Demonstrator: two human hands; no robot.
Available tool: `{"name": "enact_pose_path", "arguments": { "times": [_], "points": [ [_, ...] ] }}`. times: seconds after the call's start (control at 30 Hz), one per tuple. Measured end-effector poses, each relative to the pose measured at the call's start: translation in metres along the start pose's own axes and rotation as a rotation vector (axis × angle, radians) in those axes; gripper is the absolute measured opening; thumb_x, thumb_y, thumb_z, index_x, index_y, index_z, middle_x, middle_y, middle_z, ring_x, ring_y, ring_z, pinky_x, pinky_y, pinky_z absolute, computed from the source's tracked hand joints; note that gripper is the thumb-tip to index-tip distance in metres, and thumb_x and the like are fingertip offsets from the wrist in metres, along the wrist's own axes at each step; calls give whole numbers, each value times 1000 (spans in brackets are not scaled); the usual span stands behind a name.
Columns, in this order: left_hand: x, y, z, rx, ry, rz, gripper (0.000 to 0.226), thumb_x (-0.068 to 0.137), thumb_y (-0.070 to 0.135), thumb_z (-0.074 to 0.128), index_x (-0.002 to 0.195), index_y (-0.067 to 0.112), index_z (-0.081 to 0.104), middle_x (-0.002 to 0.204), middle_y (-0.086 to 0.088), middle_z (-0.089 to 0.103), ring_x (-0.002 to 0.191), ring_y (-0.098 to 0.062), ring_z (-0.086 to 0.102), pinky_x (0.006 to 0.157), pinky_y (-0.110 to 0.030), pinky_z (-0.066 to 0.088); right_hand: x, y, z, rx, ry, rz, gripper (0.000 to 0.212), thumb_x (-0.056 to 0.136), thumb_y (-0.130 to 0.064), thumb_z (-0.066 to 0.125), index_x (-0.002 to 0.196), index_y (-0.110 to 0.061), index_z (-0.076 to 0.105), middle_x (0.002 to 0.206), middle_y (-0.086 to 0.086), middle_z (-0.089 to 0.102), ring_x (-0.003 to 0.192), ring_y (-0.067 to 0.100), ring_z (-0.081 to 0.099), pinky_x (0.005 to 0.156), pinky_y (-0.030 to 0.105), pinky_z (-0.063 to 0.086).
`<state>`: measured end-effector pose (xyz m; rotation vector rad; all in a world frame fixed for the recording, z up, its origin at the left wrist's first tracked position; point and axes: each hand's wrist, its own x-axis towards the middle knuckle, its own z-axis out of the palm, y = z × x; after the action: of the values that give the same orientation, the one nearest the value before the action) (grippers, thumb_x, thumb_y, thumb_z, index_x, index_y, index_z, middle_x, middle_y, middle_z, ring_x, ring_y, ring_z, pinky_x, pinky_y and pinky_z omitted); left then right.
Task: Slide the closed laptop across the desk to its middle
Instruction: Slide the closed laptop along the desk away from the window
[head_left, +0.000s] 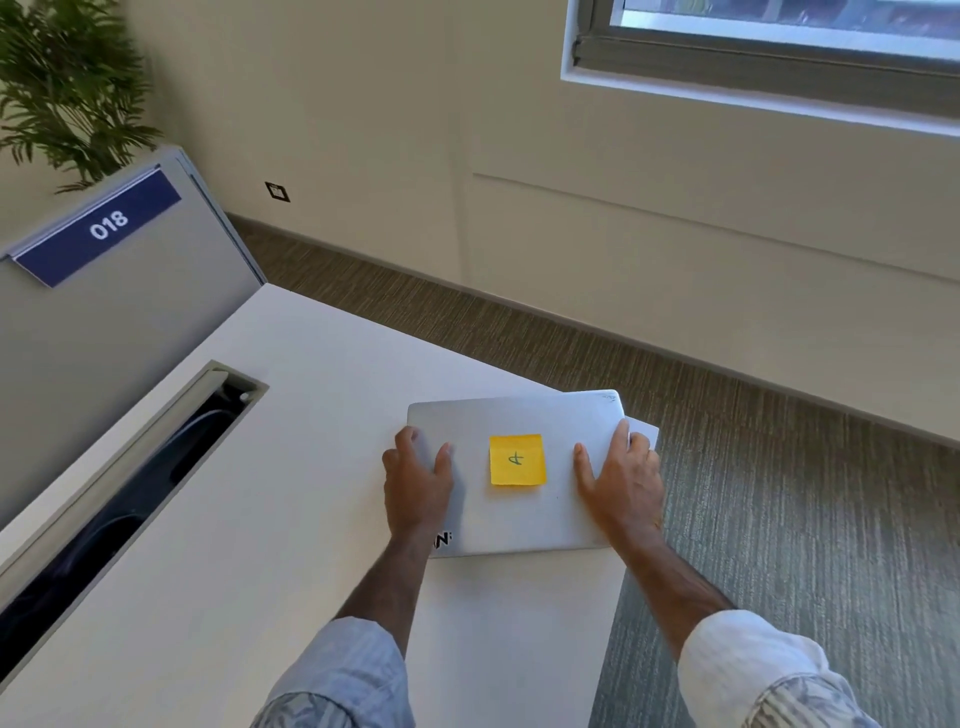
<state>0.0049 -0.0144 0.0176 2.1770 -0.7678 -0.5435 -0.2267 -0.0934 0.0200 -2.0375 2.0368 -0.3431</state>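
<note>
A closed silver laptop (519, 514) lies flat near the far right corner of the white desk (291, 519), its right edge close to the desk's rim. A yellow sticky note (517, 460) with a green mark sits on the lid's middle. My left hand (418, 486) rests on the lid's left side, fingers wrapped over the left edge. My right hand (621, 483) presses on the lid's right side, fingers reaching the far right corner. Part of a black logo shows beside my left wrist.
A long open cable slot (119, 499) with dark cables runs along the desk's left side. A grey partition with a blue "018" label (104, 226) stands behind it, with a plant (67, 88) beyond. The desk's right edge drops to carpet (779, 519).
</note>
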Motion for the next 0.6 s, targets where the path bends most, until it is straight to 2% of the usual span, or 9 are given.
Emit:
{"name": "enact_pose_path", "arguments": {
  "times": [0.23, 0.6],
  "points": [
    [-12, -9, -17, 13, 26, -11, 45, 92, 44, 64, 130, 25, 48, 124, -11, 53, 108, -38, 60, 86, -42, 48, -14, -10, -2, 4, -18, -31, 75, 93, -55, 53, 143, -1, 39, 114, 19, 54, 96, 38, 55, 69, 46, 53],
    [-20, -27, -57, 29, 76, -24, 45, 92, 44, 62, 130, 25, 47, 123, -11, 52, 109, -38, 59, 87, -45, 51, -41, -40, 0, 34, -47, -74, 74, 94, -54, 50, 144, -1, 37, 118, 20, 53, 99, 38, 54, 72, 47, 50]
  ]
}}
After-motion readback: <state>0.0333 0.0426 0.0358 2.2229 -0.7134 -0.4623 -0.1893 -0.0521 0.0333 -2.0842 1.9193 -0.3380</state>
